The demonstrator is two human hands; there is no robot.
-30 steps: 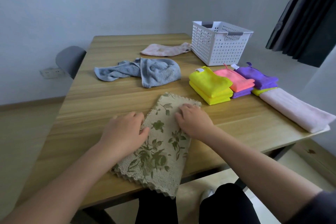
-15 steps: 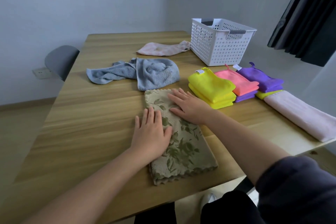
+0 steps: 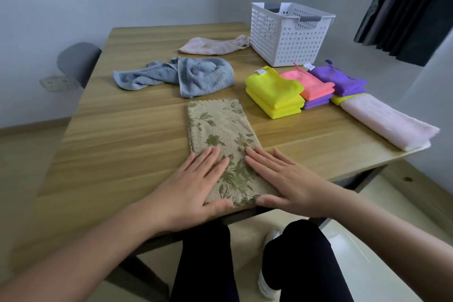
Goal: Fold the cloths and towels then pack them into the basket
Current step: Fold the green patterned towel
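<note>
The near end of the floral cloth (image 3: 220, 127) is pressed to the surface (image 3: 122, 144) by the left hand (image 3: 193, 186) and right hand (image 3: 286, 184), with the fingers (image 3: 208, 158) straight and close together. A fold is judged under smoothing; next, this end must be pinched and folded forward. Beyond the fingers lies the crumpled blue towel (image 3: 198, 76), and farther right the basket (image 3: 282, 39).

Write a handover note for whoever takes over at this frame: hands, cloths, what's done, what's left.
Hands: left hand and right hand are both open, pressing flat on the near end of the floral cloth, a long strip at the near edge of the table.
Done: folded cloths in stacks and a folded pink towel lie on the right, in front of the basket.
Left: finish the floral cloth, fold the blue towel and the crumpled pink towel, then pack everything. No cloth shows in the basket.
</note>
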